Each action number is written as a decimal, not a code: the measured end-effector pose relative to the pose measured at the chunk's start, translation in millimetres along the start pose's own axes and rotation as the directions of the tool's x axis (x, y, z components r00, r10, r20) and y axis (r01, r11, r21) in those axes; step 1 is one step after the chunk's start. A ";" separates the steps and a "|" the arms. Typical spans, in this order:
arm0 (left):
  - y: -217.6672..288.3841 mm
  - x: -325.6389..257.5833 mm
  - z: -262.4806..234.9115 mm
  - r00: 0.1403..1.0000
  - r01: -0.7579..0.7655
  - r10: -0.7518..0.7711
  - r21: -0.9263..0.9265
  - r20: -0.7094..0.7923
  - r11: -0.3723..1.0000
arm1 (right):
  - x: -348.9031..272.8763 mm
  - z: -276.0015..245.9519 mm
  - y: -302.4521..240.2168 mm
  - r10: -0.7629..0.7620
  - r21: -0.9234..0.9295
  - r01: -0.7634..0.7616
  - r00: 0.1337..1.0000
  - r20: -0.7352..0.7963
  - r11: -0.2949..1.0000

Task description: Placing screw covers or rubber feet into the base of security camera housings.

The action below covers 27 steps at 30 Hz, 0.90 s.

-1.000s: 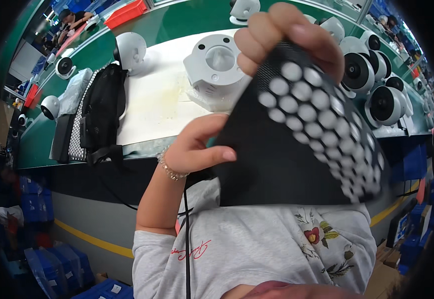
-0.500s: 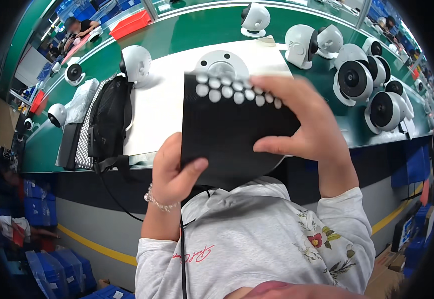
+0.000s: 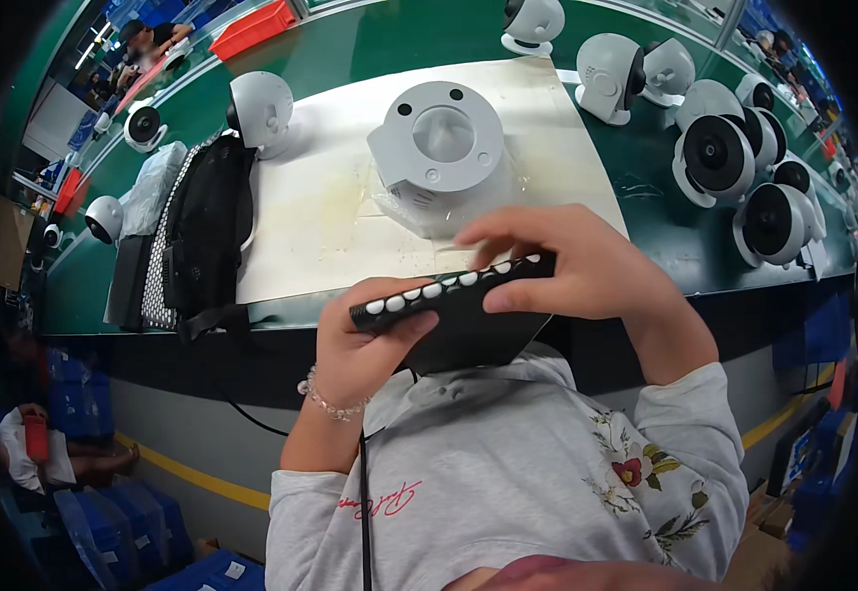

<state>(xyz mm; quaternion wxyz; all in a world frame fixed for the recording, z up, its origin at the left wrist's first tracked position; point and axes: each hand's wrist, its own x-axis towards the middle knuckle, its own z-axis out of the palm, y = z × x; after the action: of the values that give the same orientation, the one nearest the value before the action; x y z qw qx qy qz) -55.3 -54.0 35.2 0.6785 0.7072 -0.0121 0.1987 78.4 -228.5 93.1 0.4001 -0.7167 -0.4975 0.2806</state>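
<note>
I hold a flat black tray studded with white round pads, tilted nearly edge-on just above my chest. My left hand grips its left end from below, a bead bracelet on that wrist. My right hand clasps the right end, fingers curled over the top edge. Just beyond the tray, a grey round camera housing in clear plastic wrap rests on a white mat on the green bench.
Several white dome cameras stand along the bench's right side and back, and one white camera at the mat's left. A black pouch lies over stacked trays at the left. Blue crates sit on the floor.
The tray has dropped from in front of my view and tipped from face-on to nearly edge-on, low before my chest. Both hands kept hold, and the grey housing is now uncovered.
</note>
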 end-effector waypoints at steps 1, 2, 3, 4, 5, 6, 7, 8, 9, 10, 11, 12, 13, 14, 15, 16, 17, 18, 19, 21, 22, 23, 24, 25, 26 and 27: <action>-3.3 -0.5 -0.9 1.000 0.003 -0.003 -0.003 -0.003 1.000 | -1.9 4.7 2.8 -0.054 0.108 0.071 0.987 -0.149 0.992; -6.0 -2.1 -2.0 0.999 -0.019 0.021 0.049 -0.041 0.999 | -2.9 8.3 5.9 -0.089 0.204 0.155 0.950 -0.299 0.967; -8.2 -3.3 -1.7 0.996 -0.035 0.043 0.100 -0.077 0.994 | -4.5 11.1 9.2 -0.082 0.205 0.148 0.951 -0.297 0.967; -10.6 -1.2 -0.8 0.991 -0.107 0.117 0.155 -0.058 0.982 | -5.7 13.4 12.6 -0.190 0.050 0.218 0.927 -0.324 0.975; -10.7 0.2 -0.8 0.992 -0.101 0.111 0.150 -0.060 0.984 | -6.4 15.1 15.5 -0.300 -0.108 0.280 0.894 -0.333 0.954; -9.8 3.1 -1.8 0.992 -0.116 0.123 0.202 -0.022 0.972 | -5.4 16.2 18.6 -0.294 -0.105 0.275 0.896 -0.333 0.956; -10.2 5.4 -2.9 0.991 -0.133 0.133 0.253 0.017 0.958 | -4.3 17.1 21.4 -0.371 -0.233 0.303 0.860 -0.351 0.924; -12.4 7.1 -3.5 0.992 -0.128 0.128 0.250 0.018 0.960 | -3.2 17.7 23.3 -0.448 -0.359 0.322 0.820 -0.358 0.876; -14.4 8.3 -3.4 0.988 -0.151 0.152 0.260 0.017 0.954 | -2.1 18.2 24.1 -0.442 -0.356 0.318 0.823 -0.357 0.879; -16.2 9.5 -3.6 0.984 -0.174 0.176 0.269 0.016 0.947 | -0.9 18.7 24.6 -0.443 -0.366 0.313 0.821 -0.360 0.877; -17.1 11.5 -4.4 0.985 -0.169 0.170 0.266 0.016 0.949 | 0.4 18.8 25.3 -0.444 -0.375 0.308 0.819 -0.364 0.874; -17.7 13.6 -5.2 0.982 -0.186 0.187 0.293 0.023 0.938 | 1.5 18.1 25.4 -0.438 -0.372 0.303 0.822 -0.363 0.877; -18.1 15.1 -5.8 0.979 -0.203 0.204 0.319 0.030 0.926 | 2.5 16.8 24.6 -0.494 -0.431 0.335 0.801 -0.337 0.838; -18.3 15.4 -6.0 0.980 -0.197 0.198 0.316 0.029 0.928 | 3.3 16.1 24.8 -0.548 -0.488 0.366 0.778 -0.307 0.793; -18.3 15.6 -6.3 0.986 -0.161 0.164 0.327 0.017 0.931 | 4.7 15.9 26.5 -0.545 -0.485 0.364 0.781 -0.306 0.795; -19.0 16.2 -6.7 0.991 -0.124 0.130 0.339 0.005 0.933 | 5.9 15.7 28.5 -0.579 -0.448 0.411 0.737 -0.348 0.794; -21.1 17.4 -7.0 0.992 -0.120 0.127 0.337 0.004 0.934 | 7.2 15.5 30.1 -0.608 -0.413 0.458 0.691 -0.392 0.787; -22.7 17.6 -7.0 0.990 -0.133 0.141 0.330 0.001 0.935 | 9.3 17.3 29.3 -0.604 -0.408 0.457 0.695 -0.391 0.790; -23.7 17.6 -6.8 0.988 -0.146 0.155 0.323 -0.002 0.935 | 12.7 20.3 27.4 -0.580 -0.366 0.454 0.696 -0.424 0.812; -23.6 19.0 -5.4 0.988 -0.150 0.155 0.312 0.008 0.938 | 16.0 22.0 27.3 -0.551 -0.322 0.447 0.699 -0.456 0.834; -23.6 20.6 -5.1 0.987 -0.159 0.161 0.301 0.021 0.940 | 17.0 22.0 28.4 -0.600 -0.397 0.462 0.707 -0.375 0.793; -23.2 21.8 -5.2 0.987 -0.159 0.159 0.298 0.023 0.941 | 17.8 21.7 29.1 -0.639 -0.467 0.478 0.713 -0.289 0.744; -22.6 22.8 -5.9 0.988 -0.156 0.152 0.318 0.037 0.935 | 17.8 21.4 29.3 -0.639 -0.467 0.477 0.713 -0.289 0.744; -22.8 24.0 -6.8 0.988 -0.154 0.145 0.337 0.052 0.929 | 16.4 21.3 29.0 -0.649 -0.442 0.506 0.709 -0.276 0.741; -26.2 25.0 -9.6 0.988 -0.154 0.145 0.335 0.052 0.929 | 16.4 20.9 29.1 -0.659 -0.417 0.533 0.704 -0.265 0.736; -31.2 24.0 -13.7 0.992 -0.123 0.114 0.340 0.047 0.932 | 18.7 20.0 30.3 -0.659 -0.416 0.534 0.705 -0.263 0.737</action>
<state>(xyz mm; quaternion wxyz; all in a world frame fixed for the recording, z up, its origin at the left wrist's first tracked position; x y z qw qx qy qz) -27.9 -32.3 12.5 0.5319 0.8147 -0.0289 0.2290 83.6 -210.7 56.7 0.4440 -0.6079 -0.6510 -0.0973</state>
